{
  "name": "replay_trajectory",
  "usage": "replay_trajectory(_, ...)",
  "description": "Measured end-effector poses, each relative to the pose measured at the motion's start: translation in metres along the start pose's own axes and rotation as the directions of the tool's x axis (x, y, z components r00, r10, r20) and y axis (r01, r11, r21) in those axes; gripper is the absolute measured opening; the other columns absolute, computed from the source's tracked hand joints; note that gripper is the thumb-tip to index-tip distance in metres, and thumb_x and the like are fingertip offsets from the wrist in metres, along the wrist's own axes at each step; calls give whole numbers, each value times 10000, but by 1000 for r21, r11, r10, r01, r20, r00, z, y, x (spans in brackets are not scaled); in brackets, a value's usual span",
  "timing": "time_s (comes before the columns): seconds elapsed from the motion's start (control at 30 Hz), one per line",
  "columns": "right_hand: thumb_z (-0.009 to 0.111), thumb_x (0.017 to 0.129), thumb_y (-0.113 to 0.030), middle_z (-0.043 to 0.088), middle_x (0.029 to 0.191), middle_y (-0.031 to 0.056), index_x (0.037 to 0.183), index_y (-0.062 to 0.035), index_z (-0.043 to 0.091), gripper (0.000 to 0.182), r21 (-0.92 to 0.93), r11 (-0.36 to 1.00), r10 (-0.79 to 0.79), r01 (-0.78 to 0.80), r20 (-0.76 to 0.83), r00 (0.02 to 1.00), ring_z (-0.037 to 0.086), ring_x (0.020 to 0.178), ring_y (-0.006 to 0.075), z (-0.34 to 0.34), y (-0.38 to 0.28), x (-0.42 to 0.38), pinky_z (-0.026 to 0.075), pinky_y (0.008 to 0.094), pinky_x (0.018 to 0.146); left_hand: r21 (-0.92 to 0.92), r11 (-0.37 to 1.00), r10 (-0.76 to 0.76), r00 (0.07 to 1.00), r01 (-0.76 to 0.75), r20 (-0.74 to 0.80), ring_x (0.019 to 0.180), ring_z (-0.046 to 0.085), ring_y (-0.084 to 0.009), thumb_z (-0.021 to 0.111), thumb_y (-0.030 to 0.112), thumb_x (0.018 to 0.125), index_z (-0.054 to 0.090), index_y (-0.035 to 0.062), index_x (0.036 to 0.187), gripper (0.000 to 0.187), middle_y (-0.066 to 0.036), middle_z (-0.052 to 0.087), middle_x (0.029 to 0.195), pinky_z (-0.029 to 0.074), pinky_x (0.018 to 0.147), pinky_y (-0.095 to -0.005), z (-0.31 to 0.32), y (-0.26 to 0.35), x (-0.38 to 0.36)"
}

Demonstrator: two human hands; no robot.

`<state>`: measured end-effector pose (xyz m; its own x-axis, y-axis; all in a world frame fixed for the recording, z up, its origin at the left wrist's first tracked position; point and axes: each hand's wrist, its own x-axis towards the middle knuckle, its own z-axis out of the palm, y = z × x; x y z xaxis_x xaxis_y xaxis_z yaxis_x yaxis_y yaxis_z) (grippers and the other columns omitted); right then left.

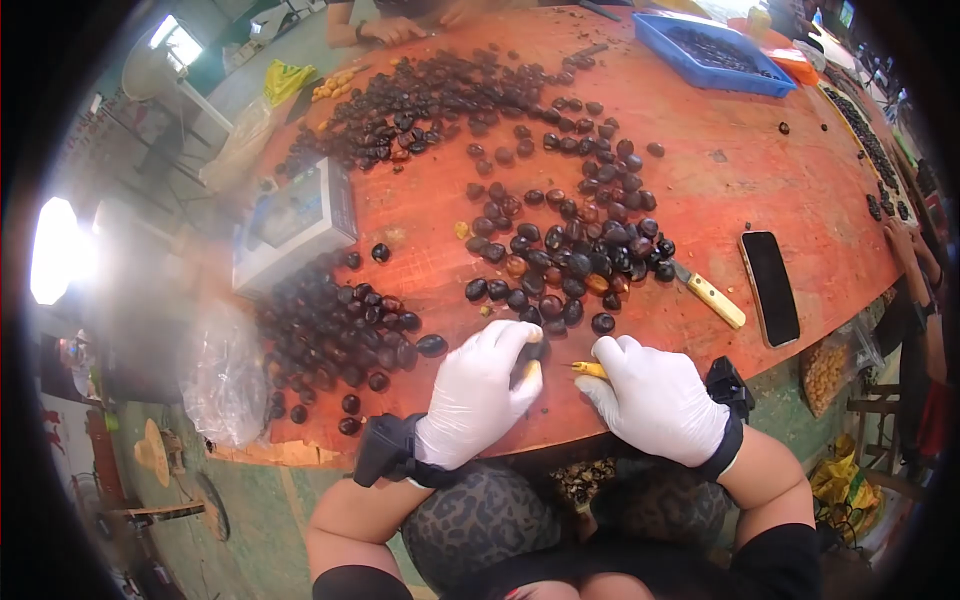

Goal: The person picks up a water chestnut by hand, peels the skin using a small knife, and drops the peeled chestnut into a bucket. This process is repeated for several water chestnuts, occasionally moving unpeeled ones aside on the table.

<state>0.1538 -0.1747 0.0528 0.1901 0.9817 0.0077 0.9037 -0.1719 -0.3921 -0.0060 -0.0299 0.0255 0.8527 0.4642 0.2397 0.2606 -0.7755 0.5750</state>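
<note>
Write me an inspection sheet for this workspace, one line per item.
Surface: red tabletop, scuffed, scattered with specks.
Job's things: glossy dark oval seeds in loose piles; blue rectangular tray holding dark pieces.
Clutter: black-screened phone, yellow-handled knife, pale cardboard box.
Hands: white-gloved left hand pinches a dark piece; white-gloved right hand grips a small yellow tool.
Cables: nothing seen on the tabletop.
Surroundings: another person's hand at the far edge.

I can pass over the red table (740, 185) between the phone (771, 288) and the blue tray (765, 87) | narrower way: between left fruit pile (345, 335) and central fruit pile (585, 245) | obstacles: knife (714, 301) near the phone, white box (315, 220) beside left fruit pile
</note>
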Motion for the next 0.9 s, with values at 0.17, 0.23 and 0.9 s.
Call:
replay_trajectory(0.17, 629, 917, -277, 577, 772, 105, 935, -86, 546, 210, -114, 989, -94, 91, -14, 996, 659, 688, 280, 2, 3, -1, 522, 405, 544, -300, 939, -110, 973, 169, 201, 804, 666, -173, 708, 30, 816, 662, 35, 1141, 328, -91, 617, 1023, 543, 719, -278, -7, 6, -8)
replay_trajectory(0.23, 645, 896, -270, 570, 772, 90, 920, -96, 555, 197, -141, 983, -121, 120, -4, 993, 654, 688, 264, 4, 3, 0, 518, 391, 542, -297, 941, -106, 973, 165, 204, 785, 662, -173, 767, 49, 793, 664, 29, 1132, 355, -91, 609, 986, 536, 707, -272, -10, 8, -7)
replay_trajectory(0.9, 639, 833, -189, 564, 759, 65, 896, -102, 568, 128, -241, 944, -233, 226, 3, 973, 632, 682, 236, 11, -6, 12, 505, 364, 558, -284, 931, -173, 961, 231, 216, 751, 641, -275, 784, 90, 780, 655, -8, 1013, 284, -132, 592, 916, 520, 693, -338, -5, -1, -7)
